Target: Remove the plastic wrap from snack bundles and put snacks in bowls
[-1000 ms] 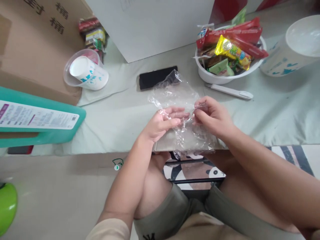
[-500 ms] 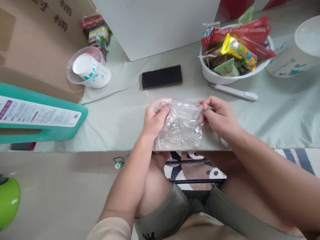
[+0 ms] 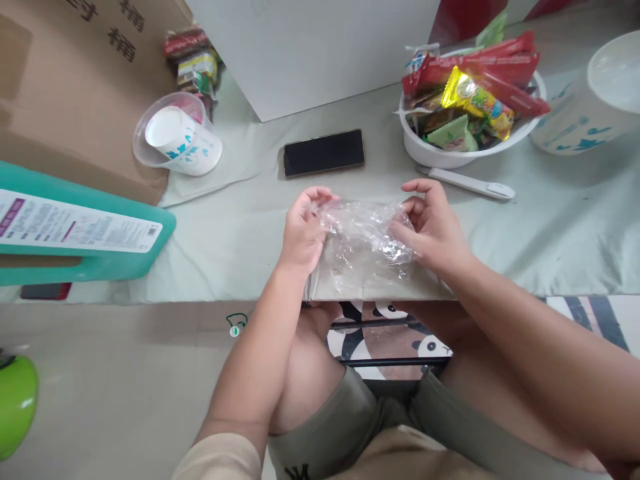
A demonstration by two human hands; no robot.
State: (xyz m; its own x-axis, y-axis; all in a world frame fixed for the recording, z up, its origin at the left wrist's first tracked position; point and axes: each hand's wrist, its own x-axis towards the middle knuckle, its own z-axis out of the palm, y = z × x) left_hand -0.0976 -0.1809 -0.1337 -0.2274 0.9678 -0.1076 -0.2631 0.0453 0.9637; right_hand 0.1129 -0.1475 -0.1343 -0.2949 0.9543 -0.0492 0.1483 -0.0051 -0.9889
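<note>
A crumpled sheet of clear plastic film [image 3: 363, 233], perhaps a thin bag, is stretched between my hands just above the table's front edge. My left hand [image 3: 306, 230] grips its left side, fingers curled and partly covered by the film. On the other side my right hand [image 3: 433, 223] holds it with the thumb laid over the plastic, while the index finger is raised and bent away. Beyond the film a black phone [image 3: 324, 153] lies face up on the table. A white box cutter [image 3: 473, 183] rests past my right hand.
A white bowl [image 3: 435, 153] full of wrapped snacks stands at the back right, beside a large white paper tub [image 3: 575, 127]. At left are a green jug [image 3: 167, 230], a cardboard box [image 3: 100, 100] and a paper cup [image 3: 203, 147] lying in a clear tub. A white box [image 3: 325, 60] stands behind.
My right hand has loosened its pinch, its index finger lifting and its thumb shifting over the film. My left hand has turned slightly, and the film looks more bunched toward the right.
</note>
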